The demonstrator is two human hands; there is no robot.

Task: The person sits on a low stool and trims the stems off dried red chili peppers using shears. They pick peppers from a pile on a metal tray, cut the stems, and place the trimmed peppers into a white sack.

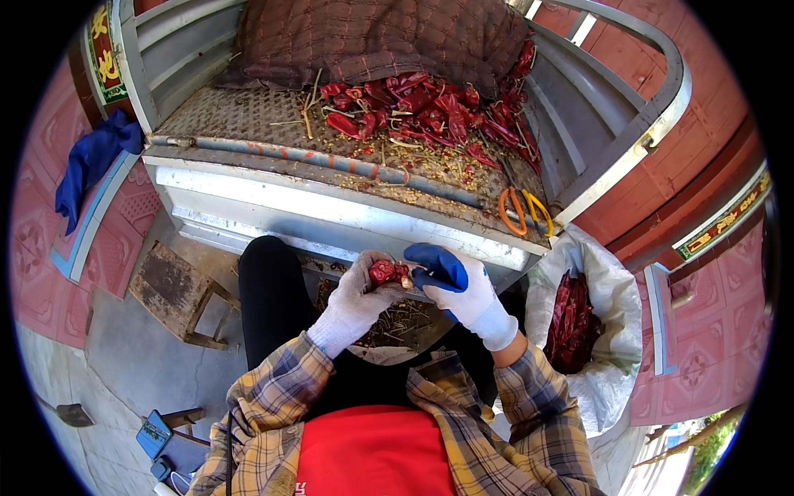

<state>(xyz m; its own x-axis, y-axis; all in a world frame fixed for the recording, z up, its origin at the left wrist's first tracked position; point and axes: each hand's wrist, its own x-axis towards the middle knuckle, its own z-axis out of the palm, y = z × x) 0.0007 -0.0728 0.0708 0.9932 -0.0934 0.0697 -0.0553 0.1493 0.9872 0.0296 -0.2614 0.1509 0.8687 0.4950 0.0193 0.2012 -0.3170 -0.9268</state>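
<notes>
My left hand (pixel 360 285), in a greyish-white work glove, holds a wrinkled dried red chili (pixel 386 273) above my lap. My right hand (pixel 456 282) wears a white glove with a blue-coated palm and fingers. Its fingertips meet at the pale stem end of that chili, and the fingers partly hide the stem. Ahead, a heap of dried red chilies (pixel 428 108) lies on the metal cargo bed (pixel 242 121), partly under a brown checked cloth (pixel 372 37). Scissors with orange and yellow handles (pixel 513 212) rest at the bed's right front corner.
A white woven sack (pixel 611 328) with dried chilies (pixel 570 322) stands at my right. Between my legs, cut stems (pixel 403 322) lie in a container. A wooden stool (pixel 170 279) is at left, and blue cloth (pixel 99 158) hangs beyond it. Metal side rails (pixel 620 80) flank the bed.
</notes>
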